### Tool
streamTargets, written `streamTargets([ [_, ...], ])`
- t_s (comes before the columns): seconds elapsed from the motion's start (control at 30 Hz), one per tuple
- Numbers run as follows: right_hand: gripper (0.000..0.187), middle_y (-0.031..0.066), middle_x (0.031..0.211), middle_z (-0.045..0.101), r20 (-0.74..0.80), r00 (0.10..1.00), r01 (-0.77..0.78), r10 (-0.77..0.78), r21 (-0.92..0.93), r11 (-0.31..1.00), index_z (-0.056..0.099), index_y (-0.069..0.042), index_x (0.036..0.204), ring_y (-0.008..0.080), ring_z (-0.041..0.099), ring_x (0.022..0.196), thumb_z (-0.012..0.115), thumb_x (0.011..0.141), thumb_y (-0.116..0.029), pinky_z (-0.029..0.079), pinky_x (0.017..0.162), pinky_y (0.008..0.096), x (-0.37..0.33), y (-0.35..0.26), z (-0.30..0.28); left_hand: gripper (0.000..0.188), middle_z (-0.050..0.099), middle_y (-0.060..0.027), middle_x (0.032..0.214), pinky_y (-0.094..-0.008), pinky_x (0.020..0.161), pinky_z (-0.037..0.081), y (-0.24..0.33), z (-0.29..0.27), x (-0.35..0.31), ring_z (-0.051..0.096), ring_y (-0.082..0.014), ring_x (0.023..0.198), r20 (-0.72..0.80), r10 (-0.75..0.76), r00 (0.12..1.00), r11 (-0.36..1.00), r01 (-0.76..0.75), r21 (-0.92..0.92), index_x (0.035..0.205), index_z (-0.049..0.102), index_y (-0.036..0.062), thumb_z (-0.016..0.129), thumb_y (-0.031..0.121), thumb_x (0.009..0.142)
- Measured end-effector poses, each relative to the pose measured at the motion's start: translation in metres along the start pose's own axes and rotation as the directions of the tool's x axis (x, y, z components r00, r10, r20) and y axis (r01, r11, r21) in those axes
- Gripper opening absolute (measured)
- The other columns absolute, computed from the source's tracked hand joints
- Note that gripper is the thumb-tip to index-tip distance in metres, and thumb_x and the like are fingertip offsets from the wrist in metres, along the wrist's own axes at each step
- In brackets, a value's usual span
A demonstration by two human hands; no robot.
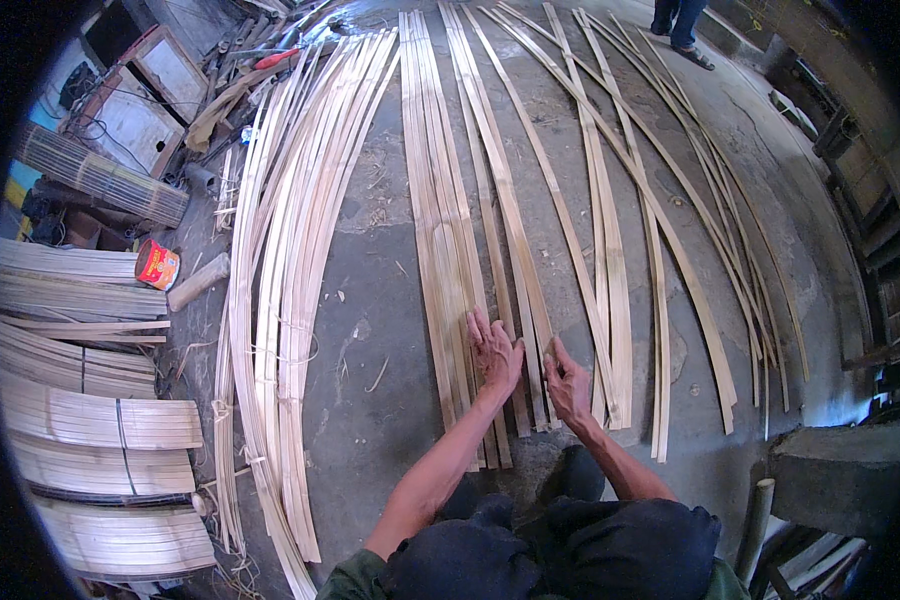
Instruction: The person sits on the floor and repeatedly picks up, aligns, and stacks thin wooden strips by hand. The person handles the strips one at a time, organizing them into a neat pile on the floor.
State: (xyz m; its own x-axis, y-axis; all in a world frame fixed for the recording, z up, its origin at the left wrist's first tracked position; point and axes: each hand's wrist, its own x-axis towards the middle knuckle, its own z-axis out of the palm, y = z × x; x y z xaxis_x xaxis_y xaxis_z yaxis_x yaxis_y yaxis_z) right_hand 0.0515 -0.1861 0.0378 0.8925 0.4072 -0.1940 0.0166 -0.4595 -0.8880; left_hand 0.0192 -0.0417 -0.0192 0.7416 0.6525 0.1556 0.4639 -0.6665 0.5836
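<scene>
Long pale bamboo strips (435, 190) lie side by side on the concrete floor in front of me. My left hand (496, 352) rests on their near part, fingers stretched forward and thumb apart. Just to its right, my right hand (567, 384) is closed at the edge of a narrow group of bamboo strips (510, 215), its thumb and fingers pinching a strip near the close end. The fingertips of the right hand are partly hidden. Between the two hands, the strips run away from me toward the far side.
Loose strips (660, 215) cross each other on the right. A large bundle of strips (295, 240) lies left, with tied bundles (120, 450), a red tin (157, 264) and a wooden mallet-like piece (199, 282) beyond. A person's feet (692, 55) show far right.
</scene>
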Motion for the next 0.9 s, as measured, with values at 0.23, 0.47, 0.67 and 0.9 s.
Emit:
streamTargets([
  [0.23, 0.048, 0.0278, 0.098, 0.067, -0.010, 1.000, 0.026, -0.026, 0.069, 0.997, 0.049, -0.002, 0.139, 0.0206, 0.066, 0.085, 0.058, 0.097, -0.023, 0.051, 0.077, 0.0342, 0.001, 0.008, 0.001, 0.060, 0.018, -0.0317, 0.154, -0.0521, 0.119, 0.012, 0.002, 0.003, 0.003, 0.012, -0.0441, 0.146, -0.013, -0.109, 0.994, 0.991, 0.110, 0.070, 0.118, 0.049, -0.0043, 0.080, 0.021, 0.073],
  [0.47, 0.050, 0.0034, 0.080, 0.061, 0.045, 0.997, 0.058, -0.058, 0.002, 0.998, 0.044, -0.003, 0.144, 0.0084, 0.049, 0.070, 0.057, 0.099, -0.019, 0.046, 0.064, 0.0252, -0.011, -0.013, 0.005, 0.057, 0.024, -0.0332, 0.148, -0.0498, 0.117, 0.018, 0.006, -0.010, 0.011, 0.013, -0.0458, 0.144, -0.003, -0.153, 0.988, 0.988, 0.153, 0.017, 0.115, 0.050, -0.0064, 0.078, 0.016, 0.071],
  [0.67, 0.049, 0.0130, 0.083, 0.042, 0.039, 0.995, 0.088, -0.090, 0.036, 0.995, 0.044, -0.005, 0.144, 0.0095, 0.048, 0.072, 0.057, 0.099, -0.018, 0.047, 0.066, 0.0265, -0.014, -0.005, 0.016, 0.044, 0.055, -0.0272, 0.119, -0.0455, 0.096, 0.043, -0.005, -0.022, 0.019, 0.054, -0.0342, 0.113, 0.108, -0.404, 0.908, 0.819, 0.412, -0.399, 0.114, 0.047, -0.0037, 0.068, 0.016, 0.080],
  [0.9, 0.046, -0.0023, 0.079, 0.057, 0.020, 1.000, 0.010, -0.012, 0.094, 0.996, 0.046, -0.011, 0.144, 0.0087, 0.044, 0.073, 0.056, 0.099, -0.017, 0.043, 0.066, 0.0246, -0.025, 0.016, 0.038, 0.045, 0.065, -0.0188, 0.082, -0.0426, 0.076, 0.052, -0.023, -0.012, 0.014, 0.065, -0.0291, 0.078, 0.006, -0.324, 0.946, 0.826, 0.286, -0.486, 0.126, 0.042, -0.0024, 0.057, 0.020, 0.090],
])
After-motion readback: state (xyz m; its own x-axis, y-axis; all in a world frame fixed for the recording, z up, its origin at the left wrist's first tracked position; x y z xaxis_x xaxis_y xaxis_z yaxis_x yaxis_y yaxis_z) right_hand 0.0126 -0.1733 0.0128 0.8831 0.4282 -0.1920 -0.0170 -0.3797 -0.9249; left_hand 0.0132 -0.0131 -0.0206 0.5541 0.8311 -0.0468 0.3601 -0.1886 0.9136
